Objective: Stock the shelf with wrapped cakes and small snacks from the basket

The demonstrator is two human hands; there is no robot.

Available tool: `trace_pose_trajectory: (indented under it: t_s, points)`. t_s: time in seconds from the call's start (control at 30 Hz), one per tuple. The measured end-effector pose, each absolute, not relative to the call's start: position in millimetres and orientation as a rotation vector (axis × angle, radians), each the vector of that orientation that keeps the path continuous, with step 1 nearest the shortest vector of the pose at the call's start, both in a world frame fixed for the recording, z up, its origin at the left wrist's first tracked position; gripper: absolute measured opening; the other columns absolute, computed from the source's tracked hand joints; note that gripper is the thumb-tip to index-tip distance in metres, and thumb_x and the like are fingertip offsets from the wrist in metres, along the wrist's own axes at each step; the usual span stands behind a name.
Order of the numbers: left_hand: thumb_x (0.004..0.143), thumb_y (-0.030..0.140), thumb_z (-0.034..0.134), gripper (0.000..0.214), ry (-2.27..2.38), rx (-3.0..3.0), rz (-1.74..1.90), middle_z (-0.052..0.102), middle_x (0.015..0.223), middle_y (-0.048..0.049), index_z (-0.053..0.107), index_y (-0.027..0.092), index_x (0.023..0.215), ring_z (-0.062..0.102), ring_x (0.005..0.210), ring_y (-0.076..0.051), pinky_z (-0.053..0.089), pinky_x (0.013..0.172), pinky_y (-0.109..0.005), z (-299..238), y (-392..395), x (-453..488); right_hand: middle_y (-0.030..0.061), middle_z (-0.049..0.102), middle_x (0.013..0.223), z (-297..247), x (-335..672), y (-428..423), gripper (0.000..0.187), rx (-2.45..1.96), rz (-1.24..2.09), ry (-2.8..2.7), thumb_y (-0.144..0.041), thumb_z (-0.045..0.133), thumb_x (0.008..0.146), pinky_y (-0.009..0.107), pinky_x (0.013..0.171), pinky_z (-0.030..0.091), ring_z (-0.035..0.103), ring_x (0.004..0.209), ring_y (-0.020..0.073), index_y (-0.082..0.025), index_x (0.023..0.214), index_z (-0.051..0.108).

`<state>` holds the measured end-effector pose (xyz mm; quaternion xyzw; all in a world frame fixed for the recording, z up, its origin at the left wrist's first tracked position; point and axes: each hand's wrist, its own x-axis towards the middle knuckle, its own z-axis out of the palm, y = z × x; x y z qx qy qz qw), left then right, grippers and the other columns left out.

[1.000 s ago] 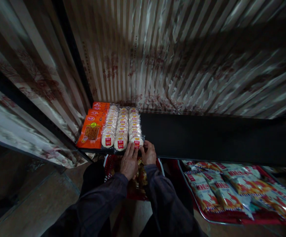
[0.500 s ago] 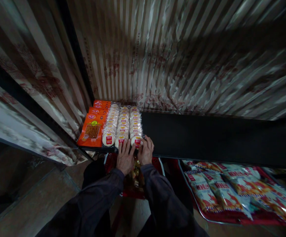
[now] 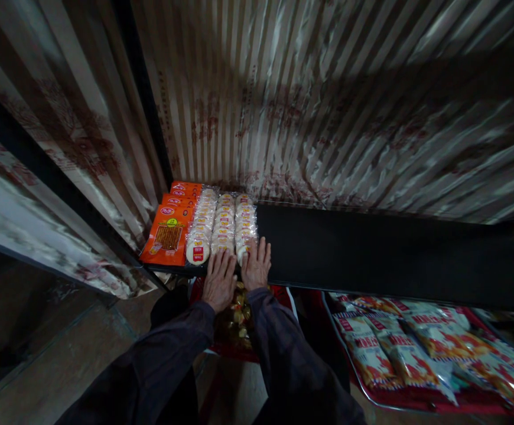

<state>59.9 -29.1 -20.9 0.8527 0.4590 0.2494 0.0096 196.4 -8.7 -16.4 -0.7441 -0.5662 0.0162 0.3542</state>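
Note:
Clear packs of round white cakes (image 3: 221, 221) lie in three rows at the left end of a black shelf (image 3: 385, 254). My left hand (image 3: 218, 278) rests flat on the front of the middle row, fingers stretched out. My right hand (image 3: 255, 264) lies flat on the front of the right row, fingers spread. Neither hand grips anything. Orange snack packets (image 3: 168, 236) sit in a row to the left of the cakes.
A striped, patterned curtain (image 3: 328, 106) hangs behind and to the left of the shelf. Below the shelf at right a red tray (image 3: 416, 398) holds several snack bags (image 3: 394, 354). A red basket (image 3: 234, 348) with wrapped items sits under my arms. The floor is brown at lower left.
My hands moved forward onto the tops of the cake packs and flattened out; earlier their fingertips were curled at the packs' front ends. The view shifted slightly.

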Motion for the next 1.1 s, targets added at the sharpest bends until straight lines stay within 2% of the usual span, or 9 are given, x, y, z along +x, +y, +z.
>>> trace_pose_trajectory:
  t_s: [0.1,0.2,0.33,0.57,0.7,0.9,1.1]
  points:
    - [0.093,0.024,0.048,0.058,1.484,2.656,0.779,0.034,0.161,-0.0165,0.041,0.013,0.149,0.014,0.154,-0.033,0.025,0.121,-0.061,-22,-26,58,0.0167,0.028,0.163,-19,197,-8,0.054,-1.922,0.048,-1.53,-0.034,0.033,0.097,0.062,0.112,0.034,0.02,0.151,0.0356,-0.019,0.147,0.045]
    - [0.094,0.026,0.048,0.056,1.457,2.686,0.762,0.034,0.16,-0.0168,0.042,0.013,0.148,0.015,0.154,-0.033,0.026,0.121,-0.061,-23,-22,55,0.0184,0.026,0.163,-20,197,-6,0.055,-1.917,0.06,-1.576,-0.034,0.032,0.098,0.055,0.113,0.036,0.026,0.15,0.0337,-0.016,0.149,0.044]
    - [0.095,0.028,0.048,0.055,1.425,2.704,0.743,0.035,0.159,-0.018,0.044,0.013,0.147,0.016,0.154,-0.033,0.025,0.122,-0.06,-22,-18,53,0.0179,0.026,0.163,-21,198,-3,0.056,-1.888,0.057,-1.586,-0.034,0.03,0.099,0.048,0.115,0.036,0.026,0.151,0.0304,-0.014,0.149,0.042]
    - [0.094,0.029,0.05,0.059,1.438,2.7,0.743,0.033,0.161,-0.0167,0.041,0.014,0.149,0.016,0.154,-0.031,0.023,0.123,-0.058,-23,-15,54,0.0189,0.027,0.162,-21,198,3,0.055,-1.914,0.074,-1.603,-0.034,0.03,0.099,0.048,0.114,0.037,0.027,0.15,0.0306,-0.013,0.148,0.043]
    - [0.093,0.028,0.05,0.058,1.42,2.728,0.743,0.034,0.16,-0.0172,0.043,0.012,0.148,0.016,0.154,-0.032,0.023,0.123,-0.058,-24,-13,54,0.0172,0.028,0.162,-20,199,4,0.055,-1.884,0.061,-1.612,-0.035,0.029,0.1,0.048,0.114,0.036,0.025,0.151,0.0284,-0.016,0.15,0.04]
    - [0.095,0.028,0.047,0.057,1.425,2.739,0.728,0.034,0.16,-0.0183,0.041,0.01,0.149,0.018,0.154,-0.032,0.021,0.123,-0.059,-21,-14,53,0.0171,0.029,0.162,-19,199,0,0.054,-1.9,-0.004,-1.622,-0.035,0.03,0.099,0.054,0.117,0.031,0.016,0.153,0.0323,-0.015,0.148,0.045]
    - [0.094,0.027,0.048,0.057,1.438,2.718,0.744,0.03,0.162,-0.0182,0.04,0.013,0.149,0.013,0.155,-0.032,0.019,0.123,-0.061,-23,-15,53,0.0142,0.033,0.162,-13,196,-3,0.053,-1.975,0.032,-1.631,-0.036,0.032,0.099,0.055,0.114,0.034,0.026,0.149,0.0332,-0.021,0.148,0.046]
